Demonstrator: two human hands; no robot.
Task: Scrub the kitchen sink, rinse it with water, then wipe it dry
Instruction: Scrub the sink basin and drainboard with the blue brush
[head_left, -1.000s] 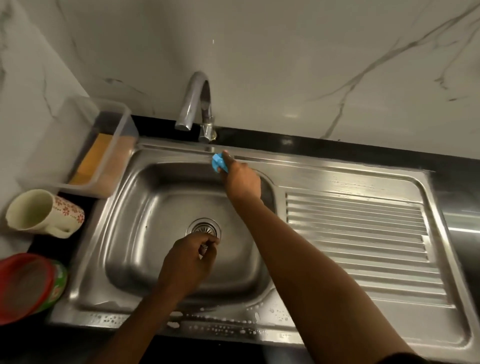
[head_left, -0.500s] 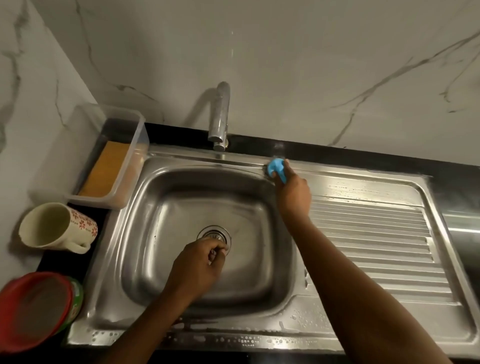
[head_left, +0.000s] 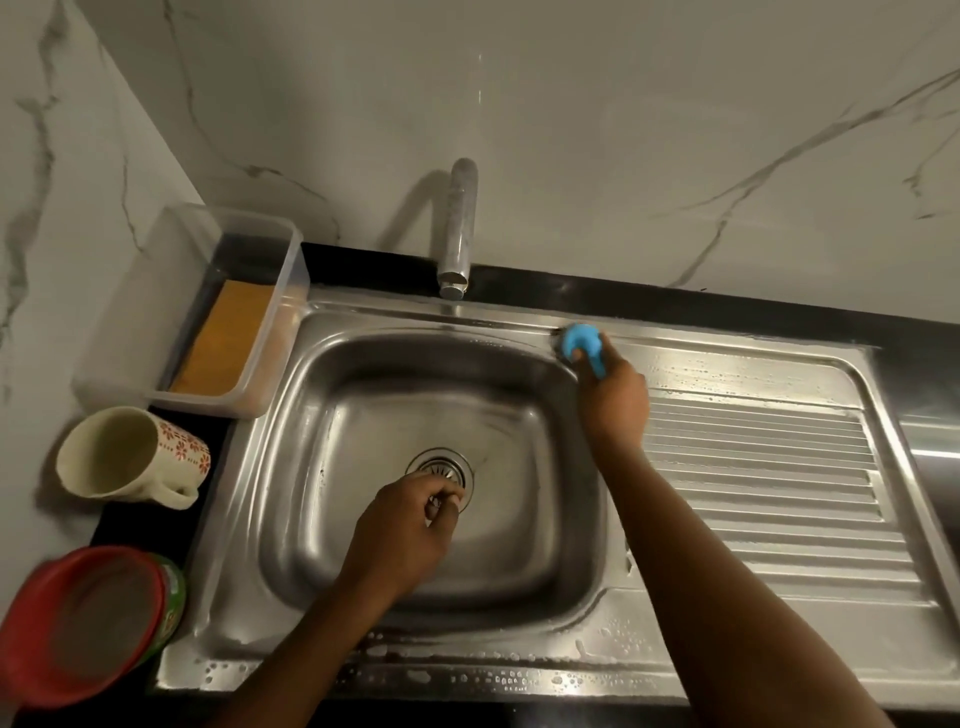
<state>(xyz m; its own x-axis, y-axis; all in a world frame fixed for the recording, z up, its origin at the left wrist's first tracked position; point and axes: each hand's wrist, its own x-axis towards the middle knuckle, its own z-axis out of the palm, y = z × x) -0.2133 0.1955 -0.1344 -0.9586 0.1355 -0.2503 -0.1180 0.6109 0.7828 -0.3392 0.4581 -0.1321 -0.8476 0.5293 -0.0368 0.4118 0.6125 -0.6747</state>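
Scrubbing stage: the right hand grips the blue scrubber against the far rim of the sink. The left hand curls its fingers over the drain; whether it holds anything cannot be determined. Rinsing and drying remain.

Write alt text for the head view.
A right hand holds a blue scrubber against the back rim of a soapy steel sink. The left hand, fingers curled, hangs over the drain; a mug lies on its side at left.

On sink rim, blue scrubber
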